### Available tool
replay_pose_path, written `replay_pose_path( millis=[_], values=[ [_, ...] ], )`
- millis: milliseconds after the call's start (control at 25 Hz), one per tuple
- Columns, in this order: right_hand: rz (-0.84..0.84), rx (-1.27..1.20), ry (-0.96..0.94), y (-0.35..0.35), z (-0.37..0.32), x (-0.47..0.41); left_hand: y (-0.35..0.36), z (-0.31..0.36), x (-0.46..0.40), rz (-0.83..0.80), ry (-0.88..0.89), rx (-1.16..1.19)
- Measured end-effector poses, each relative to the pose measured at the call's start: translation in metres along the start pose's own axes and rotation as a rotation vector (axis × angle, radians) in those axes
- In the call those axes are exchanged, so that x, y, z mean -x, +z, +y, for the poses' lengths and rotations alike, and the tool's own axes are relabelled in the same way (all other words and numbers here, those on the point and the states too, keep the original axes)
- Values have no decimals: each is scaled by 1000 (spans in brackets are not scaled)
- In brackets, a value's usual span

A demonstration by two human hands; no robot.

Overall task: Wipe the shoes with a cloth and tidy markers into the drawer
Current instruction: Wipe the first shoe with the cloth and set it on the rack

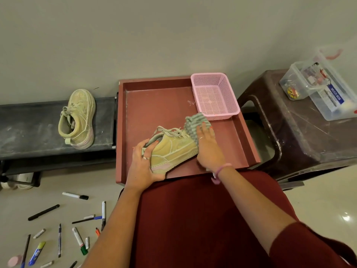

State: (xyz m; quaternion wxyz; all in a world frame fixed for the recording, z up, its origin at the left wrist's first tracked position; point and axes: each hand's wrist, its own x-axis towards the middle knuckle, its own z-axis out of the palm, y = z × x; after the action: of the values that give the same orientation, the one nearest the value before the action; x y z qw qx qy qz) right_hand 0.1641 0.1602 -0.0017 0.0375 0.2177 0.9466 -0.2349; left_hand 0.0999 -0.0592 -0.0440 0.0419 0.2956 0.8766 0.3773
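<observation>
Light, soft-sided shoe in the red drawer, best steadied at the stiffer heel where the left hand curls round it, right hand flat, fingers spread, pressing the limp cloth on the toe.

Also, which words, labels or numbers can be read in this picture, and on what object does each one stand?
"MULTI BOX": white letters on the blue label of the clear plastic box on the brown stool.
Smaller print beside that label: too blurred to read.
Markers on the floor: print too small to read.
Shoes: no readable text.
</observation>
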Motion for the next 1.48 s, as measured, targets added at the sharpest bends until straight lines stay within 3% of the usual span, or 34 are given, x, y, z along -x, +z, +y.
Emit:
replay_pose_path(
  millis=[80,240,360,480,600,880,1000,1160,1240,1400,1480],
  values=[
    [8,77,-106,13,-7,17,2,-1,1,12,40,-49],
    [-56,-46,-122,-6,7,14,2,-2,2,3,66,-111],
    [-115,48,-168,-21,27,23,2,-4,0,-25,136,-185],
    [-80,164,-159,-17,31,34,1,-3,-4,-74,174,-288],
    [-77,45,-78,-4,15,35,-3,0,-8,-110,146,-316],
    [-185,-144,38,7,-4,39,-39,-13,-30,-400,178,-558],
    [-255,-330,71,-4,-11,34,-40,-2,-47,-382,60,-607],
    [-215,-1081,387,-46,16,31,-31,18,-48,-215,-26,-598],
    [-152,-1259,443,-62,32,34,-9,35,-34,-101,-62,-447],
    [-33,-1272,352,-61,35,26,33,49,-22,-15,-100,-275],
    [124,-1012,206,-55,26,16,34,42,-32,17,-85,-198]
  ],
)
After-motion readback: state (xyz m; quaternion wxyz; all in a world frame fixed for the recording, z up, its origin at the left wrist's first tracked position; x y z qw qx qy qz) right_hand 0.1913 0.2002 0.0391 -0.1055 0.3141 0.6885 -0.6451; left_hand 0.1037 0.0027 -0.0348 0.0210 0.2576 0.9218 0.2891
